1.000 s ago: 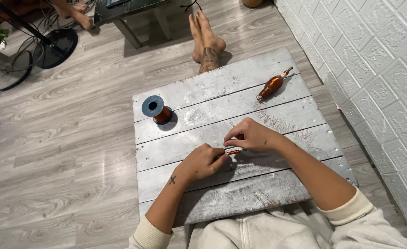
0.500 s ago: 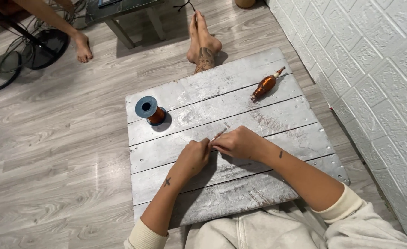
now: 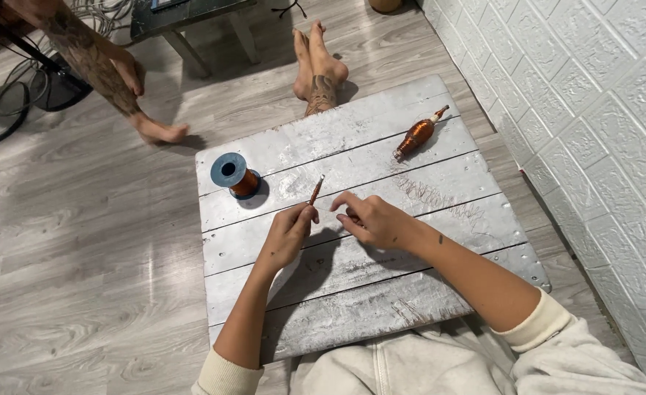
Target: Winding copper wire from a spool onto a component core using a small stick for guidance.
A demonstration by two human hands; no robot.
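1. Two hands meet over the middle planks of the worktop [image 3: 440, 153], a whitewashed board across the lap. Left hand [image 3: 288, 235] is closed in a pinch on the lower end of a thin copper-coloured rod [image 3: 315, 190], whose tip angles up and away. Right hand [image 3: 370, 219] sits just beside it, fingers curled with thumb and forefinger nearly together; whether fine wire sits between them is too thin to tell.
2. Judgement: the step is winding or feeding fine wire onto the rod. Keep the left pinch low on the rod so the working length stays free.
3. Wire spool [image 3: 233, 174], blue flange with copper winding, stands upright on the far-left planks, near the rod tip. Feed from it should run straight, without snagging the plank gaps.
4. Wound copper bobbin [image 3: 416, 134] lies on its side at the far right, well apart; leave it there.
5. Likely risk: slack or kinks. Keep light, even tension with the right hand and turn the rod rather than the wrist.
6. Another person's foot [image 3: 158, 132] is on the floor at far left, clear of the worktop.
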